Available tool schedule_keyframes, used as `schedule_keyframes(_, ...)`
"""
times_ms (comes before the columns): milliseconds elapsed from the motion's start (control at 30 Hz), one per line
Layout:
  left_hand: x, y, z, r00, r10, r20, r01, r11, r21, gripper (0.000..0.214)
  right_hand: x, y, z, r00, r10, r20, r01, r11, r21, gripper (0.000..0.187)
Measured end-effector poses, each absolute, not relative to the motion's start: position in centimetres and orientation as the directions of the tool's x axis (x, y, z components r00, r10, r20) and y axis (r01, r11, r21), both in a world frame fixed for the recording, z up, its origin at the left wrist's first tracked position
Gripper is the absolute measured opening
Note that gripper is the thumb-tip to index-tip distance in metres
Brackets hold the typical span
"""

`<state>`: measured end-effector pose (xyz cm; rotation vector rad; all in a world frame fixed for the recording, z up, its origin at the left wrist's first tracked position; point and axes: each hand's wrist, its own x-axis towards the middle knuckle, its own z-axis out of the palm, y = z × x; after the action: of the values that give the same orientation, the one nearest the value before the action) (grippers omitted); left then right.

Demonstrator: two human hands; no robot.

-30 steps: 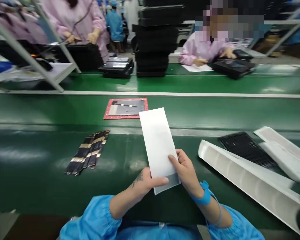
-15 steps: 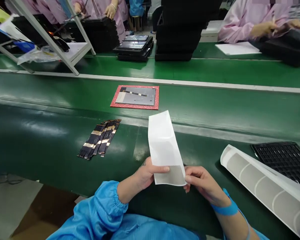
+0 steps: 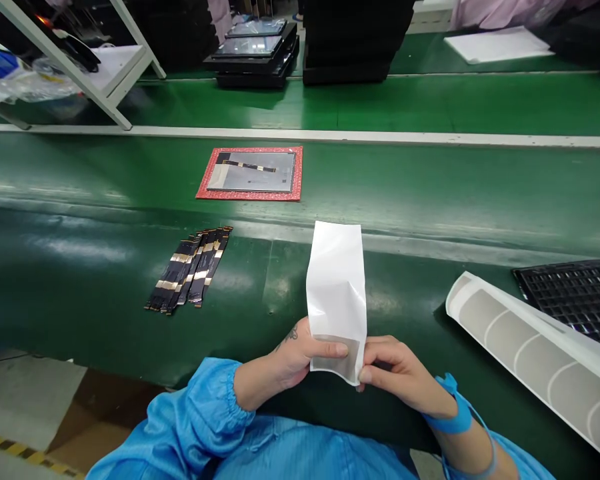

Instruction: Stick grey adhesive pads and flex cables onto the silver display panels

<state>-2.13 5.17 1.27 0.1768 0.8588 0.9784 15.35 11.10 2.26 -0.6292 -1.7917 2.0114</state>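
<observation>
A long white sheet with a grey patch at its near end stands upright over the dark green bench, slightly buckled. My left hand pinches its lower left edge with the thumb across the grey patch. My right hand pinches the lower right corner with closed fingers. Both hands hold the sheet close to my body, above the bench's front edge.
A fan of dark flex strips with copper bands lies to the left. A red-framed panel rests on the green belt beyond. White backing sheets and a black grid tray sit at the right. Black trays stack at the far side.
The sheet has turned more upright and buckled, and my right fingers have closed onto its lower right corner. The view has tilted down, so the people opposite are out of frame.
</observation>
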Motion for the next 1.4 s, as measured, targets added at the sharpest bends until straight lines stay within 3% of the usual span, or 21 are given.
schedule_keyframes(433,-2.4,5.2,1.3,0.281,0.815,-0.508,-0.656,0.549,0.518,0.044,15.5,11.0,2.5,-0.820,0.571,-0.044,0.068,0.021,-0.997,0.026)
schedule_keyframes(633,-2.1,5.3,1.7,0.297,0.798,-0.524,-0.660,0.568,0.491,0.041,15.1,10.3,2.6,-0.773,0.625,0.109,0.078,0.264,-0.961,0.012)
schedule_keyframes(800,-2.0,5.4,1.4,0.292,0.789,-0.541,-0.669,0.573,0.474,0.045,14.9,10.1,2.6,-0.759,0.639,0.122,0.144,0.348,-0.926,0.018)
schedule_keyframes(867,-2.1,5.3,1.3,0.306,0.794,-0.525,-0.671,0.571,0.473,0.044,14.9,10.2,2.5,-0.761,0.646,0.058,0.170,0.285,-0.943,0.025)
schedule_keyframes(967,-2.2,5.2,1.2,0.300,0.811,-0.503,-0.664,0.556,0.500,0.042,14.9,10.6,2.3,-0.776,0.617,-0.135,0.221,0.064,-0.973,0.032)
schedule_keyframes(1067,-2.4,5.0,1.3,0.290,0.819,-0.495,-0.610,0.557,0.563,0.041,15.0,10.8,2.2,-0.825,0.466,-0.321,0.234,-0.235,-0.943,0.028)
schedule_keyframes(1167,-2.7,4.8,1.3,0.294,0.823,-0.486,-0.576,0.558,0.597,0.040,14.9,10.8,2.0,-0.850,0.331,-0.409,0.222,-0.479,-0.849,0.023)
schedule_keyframes(1267,-2.8,4.5,1.2,0.281,0.835,-0.474,-0.570,0.542,0.618,0.040,14.8,10.5,1.6,-0.828,0.303,-0.472,0.212,-0.610,-0.764,0.020)
schedule_keyframes(1400,-2.8,4.4,1.4,0.272,0.853,-0.446,-0.525,0.520,0.674,0.035,14.7,10.4,0.6,-0.826,0.307,-0.473,0.183,-0.647,-0.740,0.028)
